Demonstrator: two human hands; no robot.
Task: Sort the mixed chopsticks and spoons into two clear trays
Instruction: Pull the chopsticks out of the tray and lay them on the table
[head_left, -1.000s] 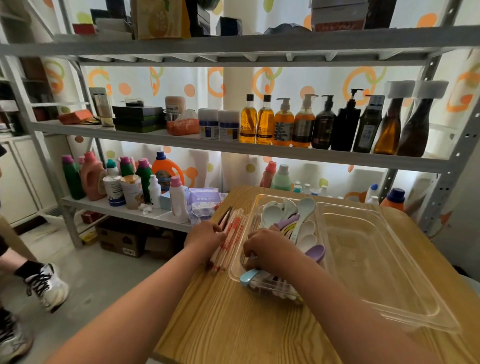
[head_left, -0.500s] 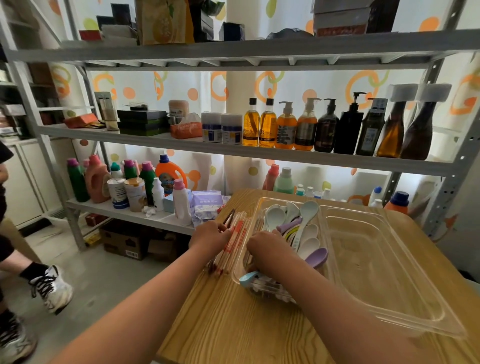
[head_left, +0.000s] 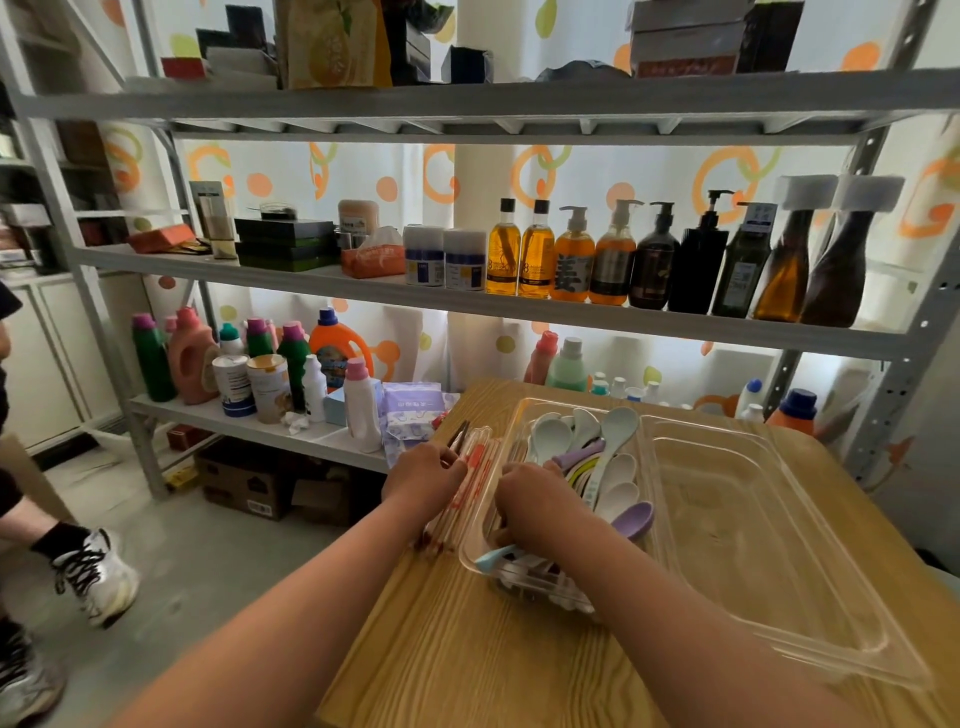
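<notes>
Two clear trays stand side by side on a wooden table (head_left: 467, 649). The left tray (head_left: 470, 540) holds several white, purple and blue spoons (head_left: 615, 470), with dark chopstick ends at its near end. The right tray (head_left: 779, 545) has nothing in it. A bundle of wrapped chopsticks (head_left: 470, 470) with red print lies on the table just left of the left tray. My left hand (head_left: 423, 475) rests on this bundle, fingers curled over it. My right hand (head_left: 530, 496) reaches down into the left tray; its fingertips are hidden.
A grey metal shelf rack (head_left: 467, 306) stands behind the table with bottles (head_left: 644, 260) and detergent jugs (head_left: 337, 353). Cardboard boxes (head_left: 244, 483) sit on the floor beneath it. Another person's leg and sneaker (head_left: 96, 571) are at the far left.
Both hands stay almost where they were, the left on the chopstick bundle and the right in the left tray. The other person's sneaker has shifted slightly.
</notes>
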